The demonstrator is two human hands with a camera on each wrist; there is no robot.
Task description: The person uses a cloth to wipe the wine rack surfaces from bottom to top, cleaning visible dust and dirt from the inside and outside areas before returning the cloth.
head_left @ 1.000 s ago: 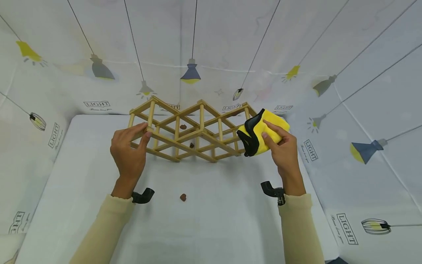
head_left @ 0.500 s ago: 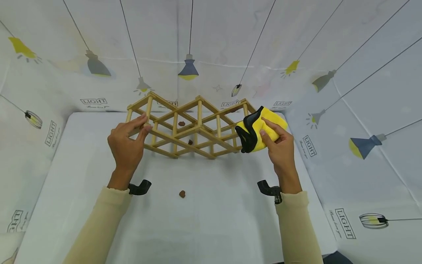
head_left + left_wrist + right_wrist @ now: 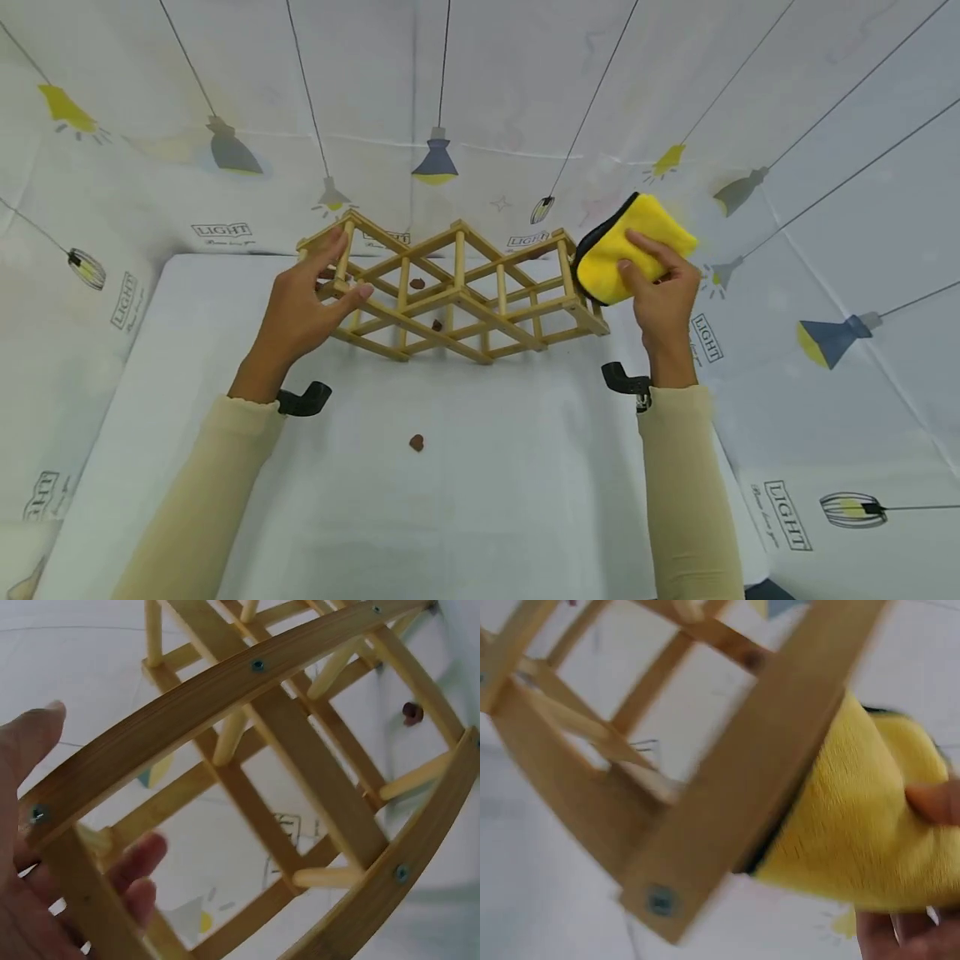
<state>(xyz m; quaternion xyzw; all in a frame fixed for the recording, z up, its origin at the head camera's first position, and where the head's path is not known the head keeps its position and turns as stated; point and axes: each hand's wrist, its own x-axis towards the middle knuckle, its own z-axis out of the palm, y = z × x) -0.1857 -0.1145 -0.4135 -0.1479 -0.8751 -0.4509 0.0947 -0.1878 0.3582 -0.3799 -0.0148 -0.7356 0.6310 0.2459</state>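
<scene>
A folding wooden rack (image 3: 459, 292) of crossed slats and round dowels stands toward the back of the table. At its left end my left hand (image 3: 303, 304) spreads round a corner, with the thumb (image 3: 34, 739) straight and apart from the wood. Some fingers (image 3: 139, 859) pass behind a slat. My right hand (image 3: 663, 292) pinches a folded yellow cloth (image 3: 615, 246) with black edging, the thumb on its near face. The cloth's black edge lies right at the rack's right end slat (image 3: 757, 772), which hides part of it in the right wrist view.
Small brown pieces (image 3: 417, 442) lie on the white table (image 3: 480, 517), one in front of the rack and others seen through its openings. A printed backdrop (image 3: 510, 75) with lamp pictures rises close behind the table and on both sides.
The right hand has moved the cloth right and up to the rack's outer end, uncovering its right corner. My left thumb and fingers have spread from their pinch on the left corner.
</scene>
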